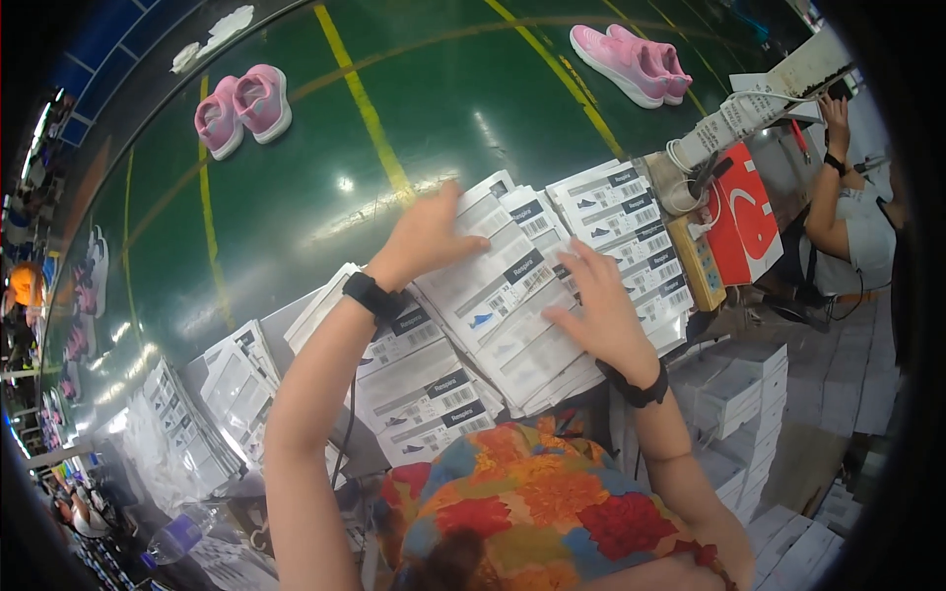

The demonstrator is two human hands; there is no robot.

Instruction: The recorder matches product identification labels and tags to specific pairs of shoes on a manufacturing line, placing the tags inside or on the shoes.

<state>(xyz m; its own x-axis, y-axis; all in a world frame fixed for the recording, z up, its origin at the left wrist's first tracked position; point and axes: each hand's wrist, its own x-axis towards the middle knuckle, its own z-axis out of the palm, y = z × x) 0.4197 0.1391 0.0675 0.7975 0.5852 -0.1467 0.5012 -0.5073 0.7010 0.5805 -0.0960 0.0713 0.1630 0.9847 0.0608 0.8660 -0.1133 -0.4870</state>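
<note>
My left hand (426, 236) lies flat on the far end of a fanned stack of white label sheets (498, 295), fingers spread over the top sheet. On the near right part of the same stack rests my right hand (598, 310), fingers apart and pressing down. Each sheet carries dark bars and small shoe pictures. Both wrists wear black bands. More white label sheets (619, 212) lie spread to the right of the stack, and another pile (424, 394) sits under my left forearm.
A green conveyor belt (414, 108) with yellow lines carries two pairs of pink shoes (241, 106) (631, 57). A red box (744, 222) stands at right, beside another person's arm (828, 187). White shoe boxes (739, 394) are stacked lower right. More label piles (227, 384) lie at left.
</note>
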